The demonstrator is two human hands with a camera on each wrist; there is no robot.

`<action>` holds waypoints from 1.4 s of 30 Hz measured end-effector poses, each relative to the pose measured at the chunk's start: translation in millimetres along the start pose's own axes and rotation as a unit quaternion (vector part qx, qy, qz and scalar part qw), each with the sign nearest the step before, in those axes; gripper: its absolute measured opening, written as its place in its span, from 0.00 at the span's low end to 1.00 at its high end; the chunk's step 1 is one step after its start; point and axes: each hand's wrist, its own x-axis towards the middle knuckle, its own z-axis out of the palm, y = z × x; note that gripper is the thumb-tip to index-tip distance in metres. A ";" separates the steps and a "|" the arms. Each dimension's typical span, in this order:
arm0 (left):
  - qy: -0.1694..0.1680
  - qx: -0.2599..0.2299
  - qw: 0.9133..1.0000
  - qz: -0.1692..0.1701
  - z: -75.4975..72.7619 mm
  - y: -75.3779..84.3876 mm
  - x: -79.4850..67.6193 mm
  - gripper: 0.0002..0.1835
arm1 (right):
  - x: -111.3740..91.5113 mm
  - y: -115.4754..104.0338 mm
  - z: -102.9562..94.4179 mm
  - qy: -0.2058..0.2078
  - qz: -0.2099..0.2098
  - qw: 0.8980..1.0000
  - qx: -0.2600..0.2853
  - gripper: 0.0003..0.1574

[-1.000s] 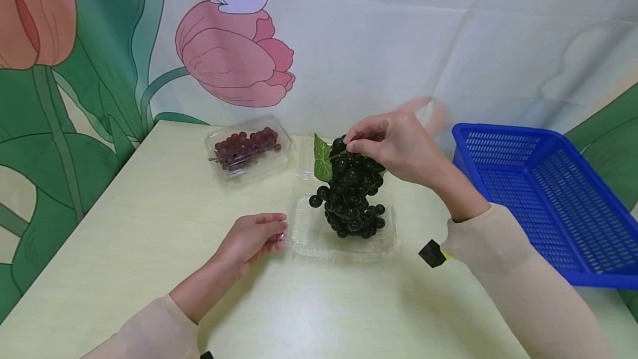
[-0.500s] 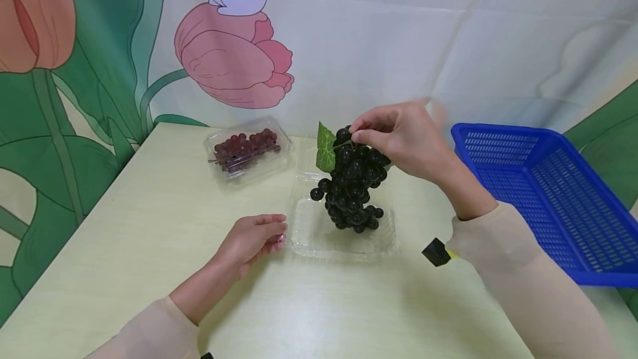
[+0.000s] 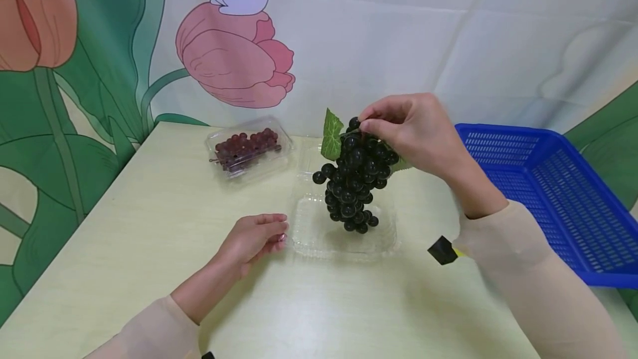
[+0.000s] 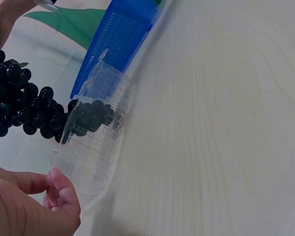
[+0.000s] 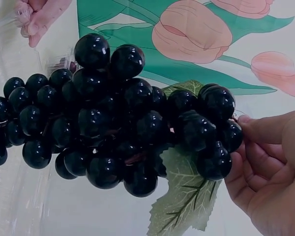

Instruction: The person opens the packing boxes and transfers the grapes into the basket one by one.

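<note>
A bunch of black grapes (image 3: 355, 176) with green leaves (image 3: 331, 135) hangs over an open clear plastic clamshell box (image 3: 309, 237). Its stem end is pinched between thumb and fingers of my right hand (image 3: 416, 132); the right wrist view shows that hand (image 5: 273, 162) at the top of the bunch. In the left wrist view the lowest grapes (image 4: 91, 115) show through the box wall (image 4: 88, 162). My left hand (image 3: 254, 240) pinches the box's left edge between thumb and fingers, seen close in the left wrist view.
A second clear box (image 3: 281, 137) with red grapes (image 3: 244, 148) stands at the back left of the table (image 3: 164, 209). On the right sits a blue plastic basket (image 3: 553, 204). A printed curtain (image 3: 364, 43) hangs behind the table.
My right hand has moved up and slightly right, lifting the black grapes higher above the box. The left hand has stayed at the box's edge.
</note>
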 end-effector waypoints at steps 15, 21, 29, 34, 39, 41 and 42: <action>0.003 -0.002 1.000 0.001 -0.1 -0.5 -1.1 0.20 | -0.3 -9.0 -7.1 0.027 -0.001 1.000 0.012 0.06; 0.003 -0.001 1.000 0.001 -0.5 -1.6 0.8 0.20 | -1.9 -12.1 -11.6 0.035 0.004 0.999 0.008 0.06; 0.002 0.001 1.000 0.005 -0.2 -1.7 -0.4 0.20 | -2.7 -15.9 -17.7 0.050 0.013 0.999 0.001 0.06; 0.002 0.000 1.000 0.005 -0.1 -1.8 -0.2 0.20 | -2.1 -16.4 -21.1 0.061 0.006 0.998 0.003 0.06; 0.000 -0.001 1.000 0.006 0.1 -1.7 0.3 0.20 | -2.4 -17.3 -24.9 0.070 0.006 0.998 0.003 0.06; -0.001 0.000 1.000 0.006 0.1 -1.6 0.4 0.20 | -2.9 -18.2 -26.9 0.074 0.011 0.997 0.002 0.06; -0.001 0.000 1.000 0.006 0.1 -1.6 0.4 0.20 | -3.0 -18.6 -27.9 0.077 0.012 0.997 0.002 0.06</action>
